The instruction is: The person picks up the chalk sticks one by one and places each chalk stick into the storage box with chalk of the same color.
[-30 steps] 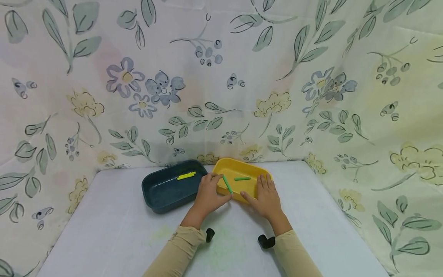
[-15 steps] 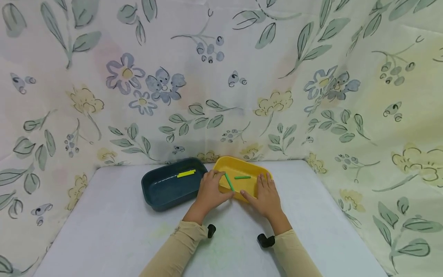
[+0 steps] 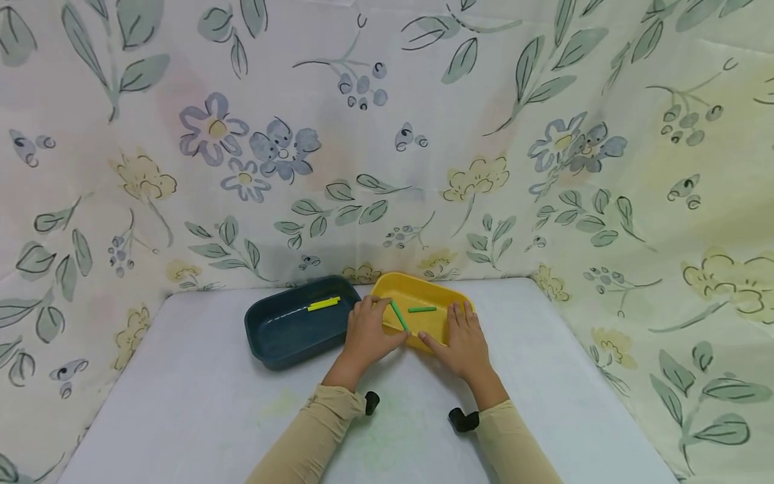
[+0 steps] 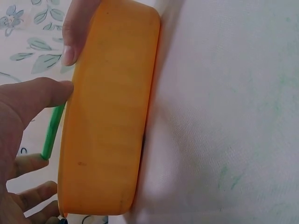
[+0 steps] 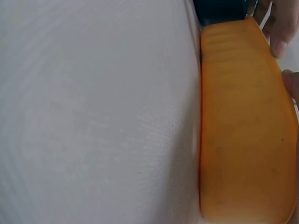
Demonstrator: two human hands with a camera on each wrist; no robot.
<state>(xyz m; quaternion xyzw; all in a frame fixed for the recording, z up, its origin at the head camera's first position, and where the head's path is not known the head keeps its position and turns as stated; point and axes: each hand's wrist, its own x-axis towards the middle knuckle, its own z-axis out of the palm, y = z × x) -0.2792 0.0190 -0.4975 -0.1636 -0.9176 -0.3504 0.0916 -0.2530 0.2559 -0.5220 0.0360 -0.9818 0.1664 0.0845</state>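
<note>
My left hand (image 3: 367, 336) pinches a slim green stick (image 3: 399, 316) end to end between thumb and a fingertip, over the near left part of the yellow tray (image 3: 417, 285). In the left wrist view the green stick (image 4: 53, 132) shows partly behind the tray's rim, and the thumb touches that rim. My right hand (image 3: 467, 343) rests on the tray's right side, fingers straight and thumb at the near rim. A second green stick (image 3: 422, 309) lies on the tray floor between the hands. The right wrist view shows mostly the tray's outer wall (image 5: 247, 126).
A dark blue tray (image 3: 290, 336) stands left of the yellow one, touching or nearly touching it, with yellow sticks (image 3: 324, 304) inside. The white-covered table (image 3: 199, 390) bears faint green and yellow smudges. A floral cloth (image 3: 363, 148) hangs close behind the trays.
Little differs. The view has shifted slightly, and the left hand with its green stick has moved a touch to the right and farther away. The right hand has stayed on the yellow tray.
</note>
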